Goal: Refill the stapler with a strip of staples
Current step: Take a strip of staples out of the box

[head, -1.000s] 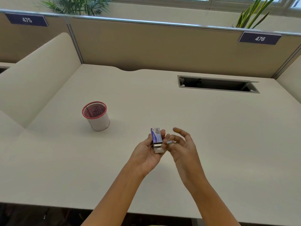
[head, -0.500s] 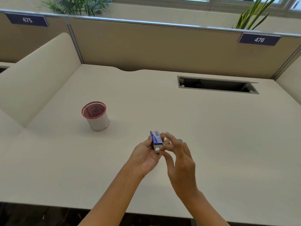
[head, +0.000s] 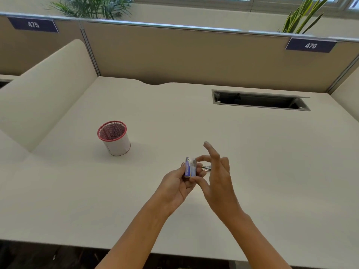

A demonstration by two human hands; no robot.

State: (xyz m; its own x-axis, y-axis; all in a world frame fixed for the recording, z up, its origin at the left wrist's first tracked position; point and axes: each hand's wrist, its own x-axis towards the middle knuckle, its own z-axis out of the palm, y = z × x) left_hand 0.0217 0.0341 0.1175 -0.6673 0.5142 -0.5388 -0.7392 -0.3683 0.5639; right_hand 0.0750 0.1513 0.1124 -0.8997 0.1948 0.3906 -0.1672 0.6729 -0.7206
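Note:
My left hand (head: 175, 186) grips a small blue and white staple box (head: 190, 167), held upright above the desk. My right hand (head: 217, 177) is close on its right. The right index finger curls to the top of the box and the thumb touches its lower end, while the middle finger points up. A short silver strip of staples (head: 206, 167) shows between the box and my right palm, tucked in the right fingers. How it is held is partly hidden. No stapler shows in the open.
A white mesh pen cup (head: 114, 138) with a red rim stands on the white desk (head: 272, 162), left of my hands, with something dark inside. A cable slot (head: 260, 100) opens at the back right. Beige partitions wall in the back and left.
The box's drawer, open a second ago, is now pushed in. My right hand has swung beside the box, its fingers lifting and the silver strip staying with it.

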